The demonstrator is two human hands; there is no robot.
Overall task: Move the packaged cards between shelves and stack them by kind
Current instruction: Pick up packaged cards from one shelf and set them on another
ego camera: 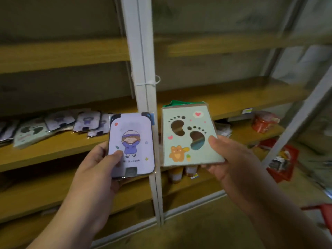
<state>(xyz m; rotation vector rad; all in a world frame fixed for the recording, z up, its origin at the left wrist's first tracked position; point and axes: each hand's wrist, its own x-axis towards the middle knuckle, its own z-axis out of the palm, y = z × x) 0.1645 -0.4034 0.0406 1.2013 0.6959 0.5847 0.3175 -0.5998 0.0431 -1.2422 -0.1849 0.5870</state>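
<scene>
Two card packs in hand, one of each kind, with mixed piles waiting on the shelf beyond.

I note the left hand [100,164] pinching a purple character pack [132,144], thumb on its face and fingers behind; the right hand [231,159] grips a green footprint pack [188,137] by its near right corner, thumb on top. Both packs are held up in front of the white shelf post [145,97], side by side and apart. Up and left of the left hand, on the wooden shelf [53,150], lie more purple packs [88,121] overlapping one green footprint pack [30,133]. Risk, in my judgement: the corner grip may let the green pack pivot and fall; glossy wrapping may slide; setting either pack on the overlapping row may mix kinds or topple it.
</scene>
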